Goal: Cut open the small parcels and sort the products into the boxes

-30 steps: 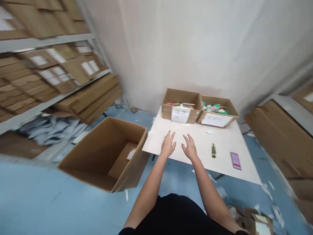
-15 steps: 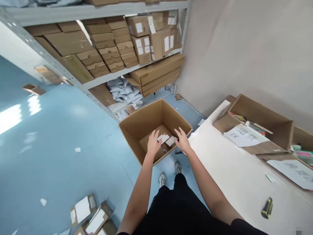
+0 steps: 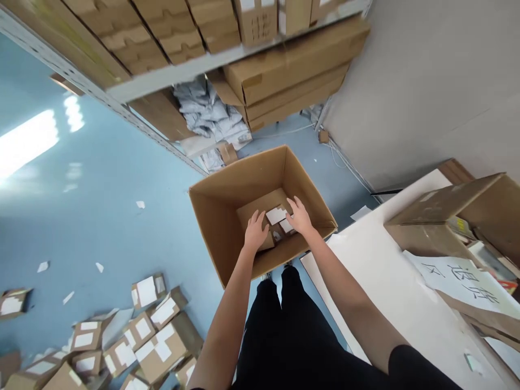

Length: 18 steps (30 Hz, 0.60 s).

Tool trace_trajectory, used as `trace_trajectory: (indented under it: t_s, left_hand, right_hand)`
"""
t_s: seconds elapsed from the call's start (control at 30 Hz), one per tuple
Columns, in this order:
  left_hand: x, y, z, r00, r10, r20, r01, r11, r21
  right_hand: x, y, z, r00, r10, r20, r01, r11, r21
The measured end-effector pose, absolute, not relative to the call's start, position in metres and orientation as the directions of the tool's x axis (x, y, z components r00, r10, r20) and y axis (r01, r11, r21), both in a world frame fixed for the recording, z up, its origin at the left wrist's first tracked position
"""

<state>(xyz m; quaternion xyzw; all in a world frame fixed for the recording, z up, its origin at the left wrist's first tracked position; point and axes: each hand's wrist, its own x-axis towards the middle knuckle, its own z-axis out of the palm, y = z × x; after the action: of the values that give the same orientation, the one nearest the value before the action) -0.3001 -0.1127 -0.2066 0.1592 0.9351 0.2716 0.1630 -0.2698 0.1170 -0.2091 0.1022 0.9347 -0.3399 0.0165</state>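
A large open cardboard box (image 3: 217, 216) stands in front of my feet, its inside facing up. Down in it lie a few small brown parcels with white labels, one of which is a labelled parcel (image 3: 277, 215) between my hands. My left hand (image 3: 255, 232) reaches into the box with fingers apart, left of that parcel and holding nothing. On the other side, my right hand (image 3: 299, 216) is also open, its fingers near a second labelled parcel (image 3: 286, 225) that it partly covers. Whether it touches that parcel I cannot tell.
Ahead is a metal shelf (image 3: 182, 73) with stacked cartons and grey mailing bags (image 3: 211, 111). At right, a white table (image 3: 365, 271) carries an open carton (image 3: 426, 238) with a handwritten sheet. A pile of labelled parcels (image 3: 162, 346) lies on the floor at lower left.
My view has tipped down and come closer to the large box. Both hands are still inside it with fingers apart. More of the floor parcels now shows at lower left.
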Motion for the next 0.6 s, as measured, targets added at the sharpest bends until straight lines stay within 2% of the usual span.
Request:
trace_trajectory:
  t_s: [0.13,0.27,0.4,0.6]
  left_hand:
    - [-0.323,-0.097,-0.281,-0.872,0.342,-0.35,0.107,0.832,0.545]
    - [-0.334,-0.09,-0.373,-0.806,0.322,-0.497,0.027,0.858,0.513]
    - [-0.338,-0.09,-0.465,-0.751,0.304,-0.586,-0.03,0.871,0.49]
    - [-0.344,-0.088,-0.598,-0.701,0.262,-0.664,-0.154,0.853,0.499]
  right_hand:
    - [-0.312,0.132,-0.283,-0.95,0.198,-0.242,0.304,0.766,-0.566]
    - [-0.341,0.136,-0.372,-0.893,0.208,-0.398,0.39,0.798,-0.459]
    - [-0.357,0.138,-0.458,-0.805,0.213,-0.554,0.451,0.826,-0.338]
    - [-0.375,0.148,-0.57,-0.76,0.141,-0.635,0.358,0.906,-0.226]
